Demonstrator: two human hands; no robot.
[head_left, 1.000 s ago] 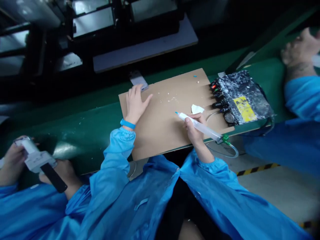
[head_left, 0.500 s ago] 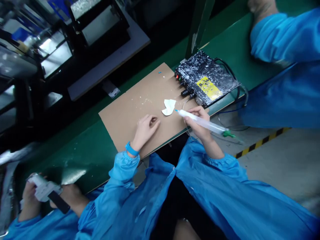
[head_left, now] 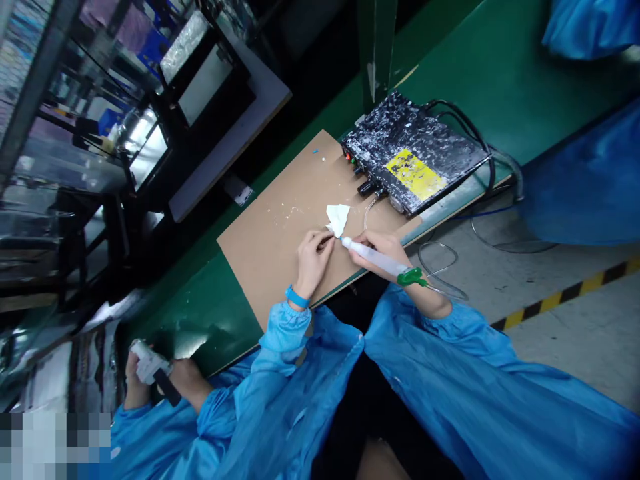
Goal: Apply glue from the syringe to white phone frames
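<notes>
My right hand (head_left: 383, 250) grips a translucent dispensing syringe (head_left: 376, 259) with a blue tip. A green cap (head_left: 411, 276) with a thin clear tube closes its rear end. My left hand (head_left: 314, 257), with a blue wristband (head_left: 297, 297), has thumb and fingers pinched together right beside the syringe tip. Whatever sits between those fingertips is too small to make out. Just beyond them a torn piece of white paper (head_left: 338, 217) lies on the brown cardboard sheet (head_left: 270, 247), its lower edge at my left fingertips.
A black control box (head_left: 425, 147) with a yellow label, white smears and cables stands right of the cardboard on the green bench (head_left: 500, 73). A grey shelf (head_left: 235, 147) lies beyond. At lower left, a co-worker's hands (head_left: 187, 380) hold a white device (head_left: 149, 363). Another person's sleeve (head_left: 590, 27) shows top right.
My two hands have come together: the syringe tip has moved to my left fingertips, which have closed into a pinch beside the paper. The co-worker's arm at top right has drawn back.
</notes>
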